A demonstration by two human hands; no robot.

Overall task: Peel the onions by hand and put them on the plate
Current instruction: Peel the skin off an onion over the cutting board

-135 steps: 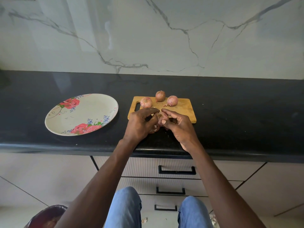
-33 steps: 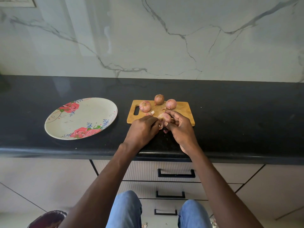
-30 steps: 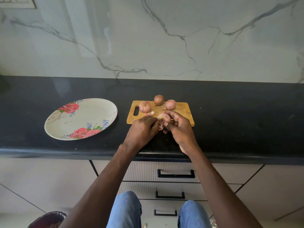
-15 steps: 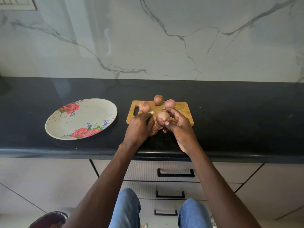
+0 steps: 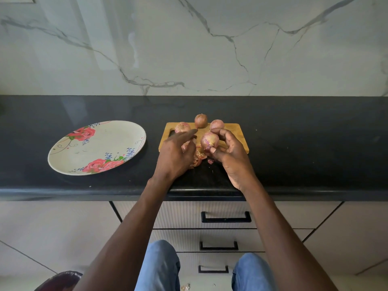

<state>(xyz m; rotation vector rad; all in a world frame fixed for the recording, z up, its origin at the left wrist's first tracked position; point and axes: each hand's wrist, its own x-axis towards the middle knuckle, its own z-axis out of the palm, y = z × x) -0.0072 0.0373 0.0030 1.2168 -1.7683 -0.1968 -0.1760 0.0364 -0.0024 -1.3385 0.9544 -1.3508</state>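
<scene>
Black polished stone makes up the long countertop (image 5: 294,160), and going from the left, an oval cream plate with red roses painted on it (image 5: 98,147) lies on it with nothing on its face. Just right of it sits a small rectangular wooden cutting board (image 5: 237,133). Three unpeeled pinkish-brown onions line its far edge: one at the left (image 5: 182,127), one in the middle (image 5: 201,120), one at the right (image 5: 217,124).

The person's left hand (image 5: 175,156) reaches over the near left part of the board, its fingers stretched out and loosely together, the forefinger tip close to the left onion; I cannot tell if it touches. Loose papery pink onion skins (image 5: 197,158) lie heaped beside and partly under that hand, at the board's near edge.

The right hand (image 5: 228,152) is raised just above the board, thumb and curled fingers wrapped round a partly peeled pale pink onion (image 5: 209,141), which is well apart from the plate.
</scene>
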